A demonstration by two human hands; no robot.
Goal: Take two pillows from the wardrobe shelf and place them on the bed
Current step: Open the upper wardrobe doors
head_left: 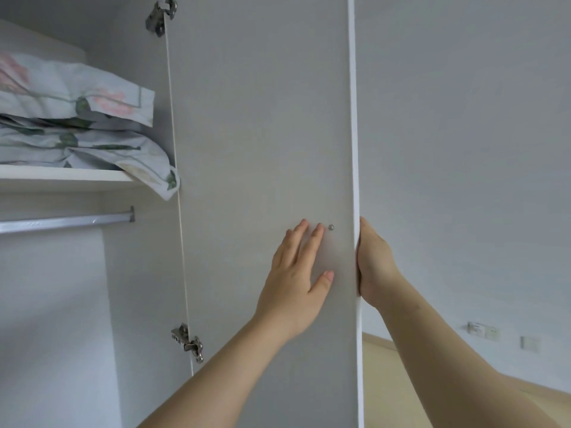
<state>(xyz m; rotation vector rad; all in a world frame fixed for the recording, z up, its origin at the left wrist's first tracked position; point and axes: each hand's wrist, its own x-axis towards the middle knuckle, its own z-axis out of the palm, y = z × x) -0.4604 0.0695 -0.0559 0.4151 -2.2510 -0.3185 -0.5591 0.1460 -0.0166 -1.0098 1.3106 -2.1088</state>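
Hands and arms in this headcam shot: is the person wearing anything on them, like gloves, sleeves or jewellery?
Nothing shows. The left hand and right hand are bare, with no gloves, rings or watch in view. Both forearms are uncovered down to the picture's lower edge, so no sleeve appears. The visible fingernails look short and unpainted.

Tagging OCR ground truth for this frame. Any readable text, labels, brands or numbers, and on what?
None readable.
Wall plates: faint marks, too small and blurred to read.
Pillows: floral print only, no text.
Wardrobe door, hinges, rail: no markings visible.
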